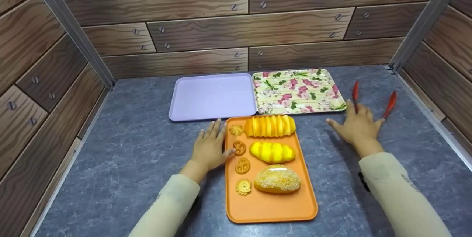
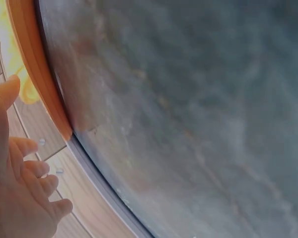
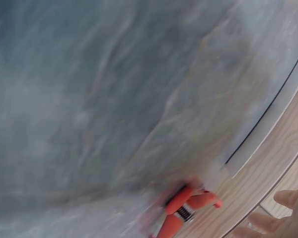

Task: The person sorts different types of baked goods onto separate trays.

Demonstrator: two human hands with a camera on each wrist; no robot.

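My left hand (image 1: 210, 150) lies at the left edge of an orange tray (image 1: 271, 209), fingers extended, its thumb over the rim near a pretzel-shaped cookie (image 1: 239, 148). On that tray sit a sliced loaf (image 1: 270, 126), a yellow striped bread (image 1: 273, 152), a crumb-topped bun (image 1: 277, 179) and several small cookies. Spread-fingered, my right hand (image 1: 358, 126) hovers over red tongs (image 1: 391, 103), whose two arms stand apart and are partly hidden beneath it. In the right wrist view the tongs' spring joint (image 3: 184, 213) shows clear of the fingers (image 3: 263, 221).
Behind the orange tray, a lilac tray (image 1: 214, 97) and a floral tray (image 1: 298, 91) stand side by side, edges touching. The grey marbled table (image 1: 140, 119) is enclosed by wood-patterned panels (image 1: 199, 8) at the back and both sides.
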